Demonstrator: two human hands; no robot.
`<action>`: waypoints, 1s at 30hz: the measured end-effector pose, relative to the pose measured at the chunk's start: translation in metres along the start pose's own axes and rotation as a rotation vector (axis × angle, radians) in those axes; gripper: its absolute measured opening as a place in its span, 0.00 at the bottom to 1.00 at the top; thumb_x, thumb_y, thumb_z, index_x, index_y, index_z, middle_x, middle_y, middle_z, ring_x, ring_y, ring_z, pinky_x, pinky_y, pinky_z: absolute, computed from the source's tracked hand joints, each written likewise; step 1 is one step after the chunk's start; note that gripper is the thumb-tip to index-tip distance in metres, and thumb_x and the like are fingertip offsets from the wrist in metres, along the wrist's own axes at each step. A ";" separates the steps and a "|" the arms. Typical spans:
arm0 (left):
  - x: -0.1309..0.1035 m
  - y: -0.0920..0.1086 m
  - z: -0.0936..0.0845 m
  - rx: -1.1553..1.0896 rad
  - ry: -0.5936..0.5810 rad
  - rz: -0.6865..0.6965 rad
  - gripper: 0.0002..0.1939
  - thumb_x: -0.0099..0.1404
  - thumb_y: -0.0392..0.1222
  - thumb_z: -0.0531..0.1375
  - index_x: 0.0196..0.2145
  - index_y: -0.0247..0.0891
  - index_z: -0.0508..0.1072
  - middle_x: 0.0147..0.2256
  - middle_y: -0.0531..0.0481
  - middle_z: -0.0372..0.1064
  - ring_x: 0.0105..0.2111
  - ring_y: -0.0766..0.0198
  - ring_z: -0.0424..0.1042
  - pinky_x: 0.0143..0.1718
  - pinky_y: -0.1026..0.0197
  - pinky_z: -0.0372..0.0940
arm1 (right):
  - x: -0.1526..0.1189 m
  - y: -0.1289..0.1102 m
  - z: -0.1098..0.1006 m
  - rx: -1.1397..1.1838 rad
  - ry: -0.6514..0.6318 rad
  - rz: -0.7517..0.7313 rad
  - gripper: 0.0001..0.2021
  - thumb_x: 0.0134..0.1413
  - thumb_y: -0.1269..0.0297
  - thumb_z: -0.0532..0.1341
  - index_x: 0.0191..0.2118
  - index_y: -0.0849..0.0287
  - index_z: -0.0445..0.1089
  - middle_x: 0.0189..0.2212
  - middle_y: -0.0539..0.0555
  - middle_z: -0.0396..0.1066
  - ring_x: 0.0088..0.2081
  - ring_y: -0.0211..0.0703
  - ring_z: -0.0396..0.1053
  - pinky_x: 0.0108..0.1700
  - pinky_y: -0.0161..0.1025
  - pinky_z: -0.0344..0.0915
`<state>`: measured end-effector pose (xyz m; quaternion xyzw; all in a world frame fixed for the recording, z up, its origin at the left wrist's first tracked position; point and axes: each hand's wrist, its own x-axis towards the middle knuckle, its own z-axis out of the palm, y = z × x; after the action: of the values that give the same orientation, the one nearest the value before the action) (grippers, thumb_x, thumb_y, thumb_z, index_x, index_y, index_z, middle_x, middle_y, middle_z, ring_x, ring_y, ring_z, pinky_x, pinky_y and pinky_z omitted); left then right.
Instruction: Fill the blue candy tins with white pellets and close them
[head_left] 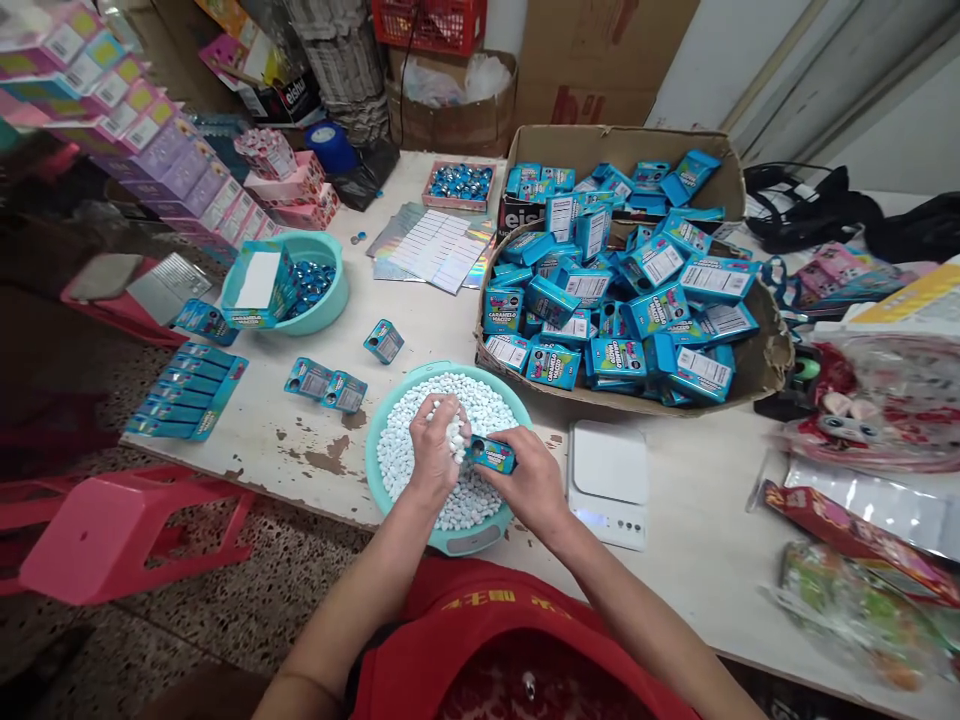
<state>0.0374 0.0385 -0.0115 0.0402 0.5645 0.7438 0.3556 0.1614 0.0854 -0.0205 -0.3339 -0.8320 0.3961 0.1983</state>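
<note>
Head view: left hand (436, 445) cupped white candies (397, 440) at the small blue box (493, 455) right hand (531, 478) pinched — best poured slowly, opening tilted up.

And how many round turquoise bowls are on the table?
2. The nearer bowl, full of small white pieces, is beneath the left hand and right hand; the farther bowl, holding shiny blue pieces, stands back to the left. Clutter may hide others.

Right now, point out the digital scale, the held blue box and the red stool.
Digital scale (610, 465), head view: its white weighing plate.
Held blue box (493, 455), head view: its printed side.
Red stool (99, 545), head view: its seat.
</note>
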 end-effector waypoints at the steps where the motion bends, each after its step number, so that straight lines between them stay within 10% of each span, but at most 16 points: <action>1: -0.003 0.003 0.004 -0.030 0.004 0.027 0.13 0.52 0.46 0.62 0.26 0.38 0.62 0.22 0.57 0.60 0.18 0.72 0.61 0.19 0.68 0.57 | 0.002 -0.003 0.002 -0.008 -0.006 -0.011 0.11 0.46 0.64 0.65 0.39 0.54 0.69 0.36 0.54 0.71 0.40 0.50 0.69 0.40 0.44 0.65; 30: -0.002 0.003 0.017 0.086 0.092 0.191 0.10 0.57 0.45 0.62 0.27 0.37 0.65 0.20 0.57 0.60 0.21 0.70 0.61 0.27 0.66 0.60 | 0.017 -0.003 0.010 0.173 0.060 -0.101 0.12 0.44 0.63 0.65 0.38 0.54 0.69 0.34 0.54 0.72 0.37 0.52 0.70 0.37 0.45 0.66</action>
<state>0.0450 0.0507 -0.0023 0.0750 0.6053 0.7504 0.2546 0.1431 0.0909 -0.0230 -0.2847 -0.8042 0.4459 0.2709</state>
